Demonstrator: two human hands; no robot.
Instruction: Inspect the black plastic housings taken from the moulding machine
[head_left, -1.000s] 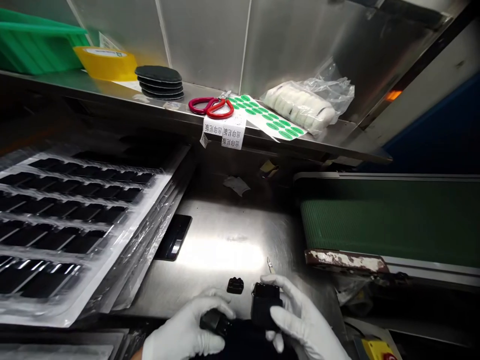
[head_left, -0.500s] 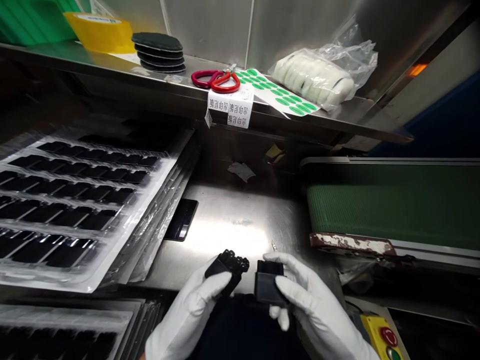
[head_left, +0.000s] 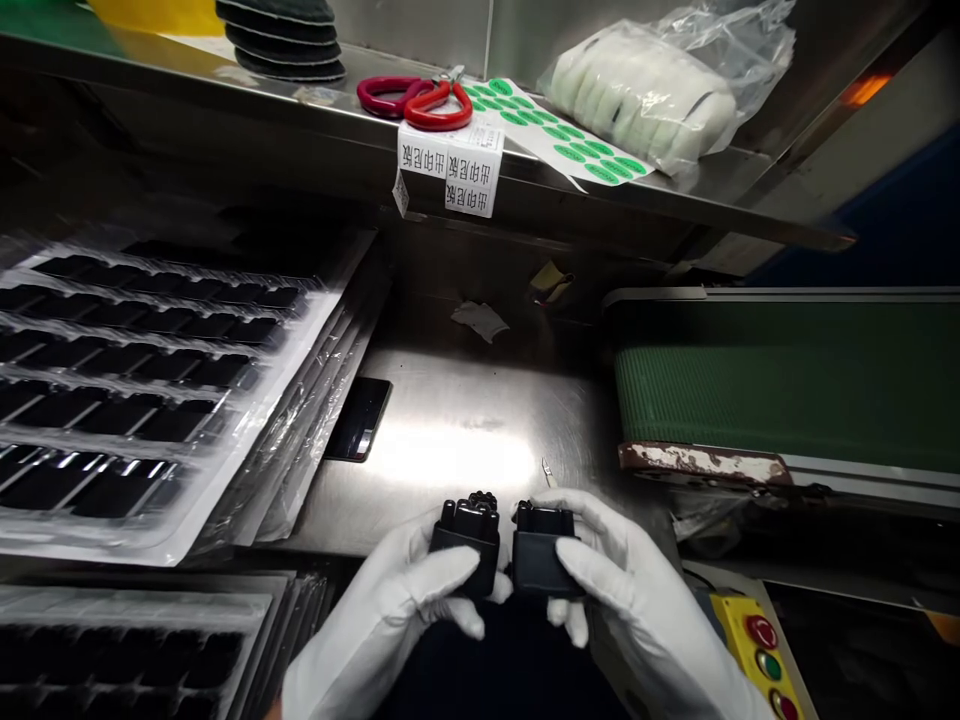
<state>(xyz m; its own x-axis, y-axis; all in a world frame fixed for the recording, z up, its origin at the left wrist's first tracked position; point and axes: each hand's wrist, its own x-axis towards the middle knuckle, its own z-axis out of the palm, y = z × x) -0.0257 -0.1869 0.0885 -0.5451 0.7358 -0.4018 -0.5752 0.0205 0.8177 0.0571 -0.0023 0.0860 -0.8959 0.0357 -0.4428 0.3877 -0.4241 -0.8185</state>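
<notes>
holding one black plastic part apiece, two white-gloved hands sit low in the middle of the view, over the near edge of the steel bench point(head_left: 450, 450). the left hand point(head_left: 390, 620) is curled around the left black part point(head_left: 466, 545), thumb across its front face, fingers wrapped behind; a row of small rounded bumps shows along the part's top edge. the right hand point(head_left: 637, 610) is closed the same way on the right black part point(head_left: 541, 560), a boxy housing with a notched top, thumb lying over its front. the two parts stand side by side, just about touching, both upright.

counted around them: one small metal blade point(head_left: 547, 472) lies on the bench just beyond the right hand. one dark flat panel point(head_left: 358, 420) rests beside the clear trays point(head_left: 150, 400), a stack of them at left filled with rows of black pieces. on the shelf above sit one pair of red scissors point(head_left: 412, 100), one sheet of green stickers point(head_left: 577, 145), one bag of white pads point(head_left: 645, 95) and a stack of about four dark discs point(head_left: 281, 40). one green conveyor belt point(head_left: 787, 400) runs at right, with a yellow button box point(head_left: 754, 650) near it showing three buttons.
</notes>
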